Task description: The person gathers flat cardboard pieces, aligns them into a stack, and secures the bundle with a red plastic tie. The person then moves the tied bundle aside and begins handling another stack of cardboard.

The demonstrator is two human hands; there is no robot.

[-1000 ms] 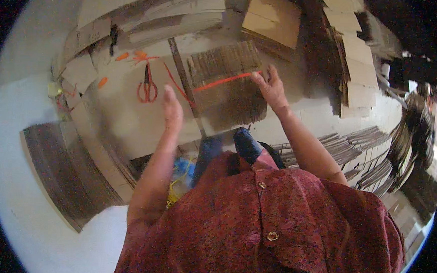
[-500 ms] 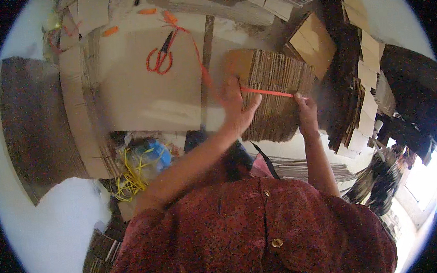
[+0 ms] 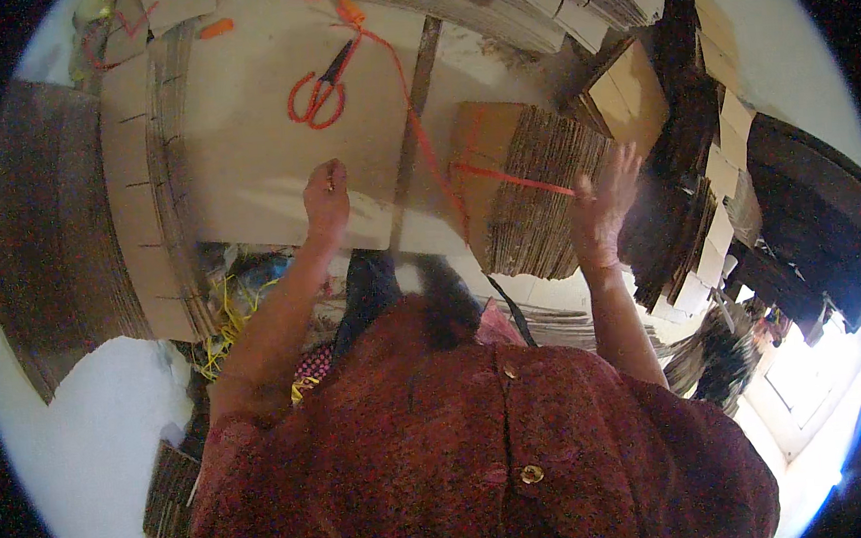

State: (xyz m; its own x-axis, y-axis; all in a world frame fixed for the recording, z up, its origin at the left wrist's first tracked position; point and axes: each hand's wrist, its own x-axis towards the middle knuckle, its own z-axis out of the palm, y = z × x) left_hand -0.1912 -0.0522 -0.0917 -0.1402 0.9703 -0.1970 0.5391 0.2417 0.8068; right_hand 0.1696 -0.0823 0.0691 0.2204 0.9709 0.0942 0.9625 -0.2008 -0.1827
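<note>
A bundle of stacked cardboard pieces (image 3: pixel 549 198) stands right of centre, its brown front sheet facing left. A red plastic strap (image 3: pixel 519 179) runs across its top. My right hand (image 3: pixel 606 209) is at the bundle's right side, fingers stretched out and apart; the strap runs up to its thumb. My left hand (image 3: pixel 327 201) is over the cardboard sheet on the left, away from the bundle, with its fingers curled closed. Whatever they may hold is hidden. Scissors (image 3: pixel 321 93) with red handles lie on that sheet, beyond my left hand.
Orange pieces (image 3: pixel 216 28) lie at the far side. Large cardboard stacks (image 3: pixel 57 213) stand at the left, with more cardboard (image 3: pixel 626 84) at the right and far side. Yellow strips (image 3: pixel 219 331) lie near my left forearm. A loose red strap stretches between an orange piece and the bundle.
My left hand has left the bundle and strap and moved left over the sheet, fingers closed. My right hand has opened from its pinch at the strap's right end, fingers now stretched out.
</note>
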